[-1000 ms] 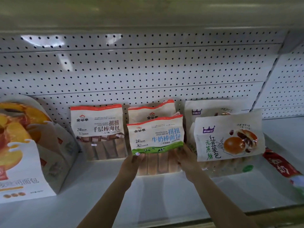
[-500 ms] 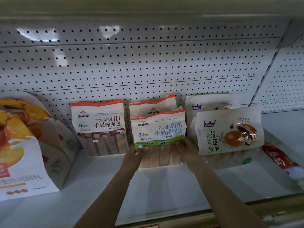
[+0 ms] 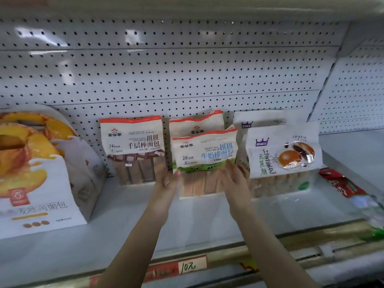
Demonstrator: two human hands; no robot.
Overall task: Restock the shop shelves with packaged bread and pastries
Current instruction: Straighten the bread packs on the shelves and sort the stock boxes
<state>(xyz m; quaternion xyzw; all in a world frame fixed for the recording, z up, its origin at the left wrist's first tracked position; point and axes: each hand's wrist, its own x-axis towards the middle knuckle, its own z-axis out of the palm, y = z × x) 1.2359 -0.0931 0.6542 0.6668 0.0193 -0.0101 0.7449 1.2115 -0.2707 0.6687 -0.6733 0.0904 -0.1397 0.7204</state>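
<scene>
From lower centre, left hand (image 3: 166, 183) and right hand (image 3: 235, 179), fingers nearly straight, pressed to the sides of the milk stick-bread bag (image 3: 204, 152) upright mid-frame on the shelf (image 3: 124, 217); risk of toppling forward on uneven release, or crushing the matching bag (image 3: 196, 123) behind.

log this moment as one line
task: restock | milk stick bread bag: upright on shelf | left hand: touches left edge | right hand: touches right edge

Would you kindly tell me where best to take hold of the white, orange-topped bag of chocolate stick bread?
Grip the white, orange-topped chocolate stick bread bag low, at both side edges of its clear window, from the front: it stands upright against the white perforated back panel, the sticks stiffen it there, nothing stands before it.
</scene>
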